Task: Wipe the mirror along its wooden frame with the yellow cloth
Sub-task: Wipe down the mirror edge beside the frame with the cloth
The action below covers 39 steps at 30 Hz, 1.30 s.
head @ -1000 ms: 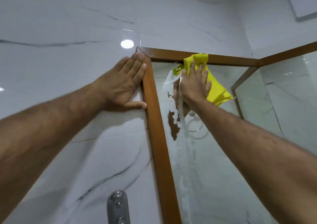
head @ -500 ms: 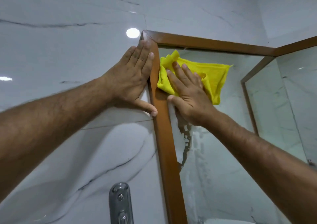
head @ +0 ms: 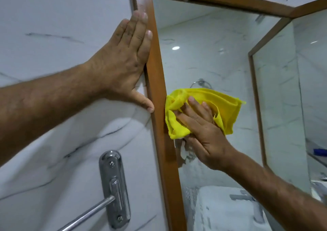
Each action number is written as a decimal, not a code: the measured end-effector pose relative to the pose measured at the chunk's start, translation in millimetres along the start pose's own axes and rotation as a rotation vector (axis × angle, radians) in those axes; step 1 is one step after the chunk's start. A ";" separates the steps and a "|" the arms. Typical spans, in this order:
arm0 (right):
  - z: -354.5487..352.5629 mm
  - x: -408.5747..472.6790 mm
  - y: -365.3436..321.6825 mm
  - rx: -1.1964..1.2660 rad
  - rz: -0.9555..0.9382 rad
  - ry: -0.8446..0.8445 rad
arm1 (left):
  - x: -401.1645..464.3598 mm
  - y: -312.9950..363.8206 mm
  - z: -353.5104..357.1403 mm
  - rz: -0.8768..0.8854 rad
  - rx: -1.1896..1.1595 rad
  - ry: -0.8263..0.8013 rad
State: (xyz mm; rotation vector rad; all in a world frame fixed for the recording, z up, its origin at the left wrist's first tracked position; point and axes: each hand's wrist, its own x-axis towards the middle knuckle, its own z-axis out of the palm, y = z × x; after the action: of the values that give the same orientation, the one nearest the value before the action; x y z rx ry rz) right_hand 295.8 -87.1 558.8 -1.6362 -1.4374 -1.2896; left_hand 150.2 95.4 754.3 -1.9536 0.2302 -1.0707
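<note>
The mirror [head: 208,53] hangs on a white marble wall, edged by a brown wooden frame [head: 159,82]. My right hand [head: 203,133] presses the crumpled yellow cloth [head: 224,106] flat on the glass, its left edge touching the frame's left upright. White foam streaks show on the glass just below the cloth. My left hand [head: 123,67] lies flat on the wall with fingers together, its fingertips and thumb against the outer edge of the frame.
A chrome towel-rail bracket [head: 114,188] with a bar is fixed to the marble wall [head: 53,27] below my left hand. A second framed mirror panel [head: 283,106] meets the first at the right. A blue object [head: 320,152] sits on a ledge at far right.
My right hand has slid the cloth down the glass along the left upright, from the top corner to mid-height. The view has moved closer. My left hand has stayed by the frame.
</note>
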 end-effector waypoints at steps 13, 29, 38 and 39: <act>3.5 -126.5 -41.3 0.233 0.184 -0.317 | -56.6 84.7 3.4 -0.083 -0.121 -0.165; -6.9 -138.5 -75.4 0.561 1.220 0.549 | -121.0 166.1 4.6 -0.090 -0.126 -0.367; 26.7 -149.0 -79.4 0.162 0.408 0.064 | -140.1 205.9 25.2 -0.188 -0.197 -0.387; 33.7 -156.7 -79.8 0.099 0.330 0.043 | -142.9 210.7 27.7 -0.197 -0.202 -0.382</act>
State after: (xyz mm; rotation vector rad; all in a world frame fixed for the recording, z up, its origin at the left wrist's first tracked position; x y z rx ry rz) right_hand 237.7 -97.2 389.8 -1.6836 -1.1295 -1.0428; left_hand 132.0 59.5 501.4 -2.3572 -0.0694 -0.7958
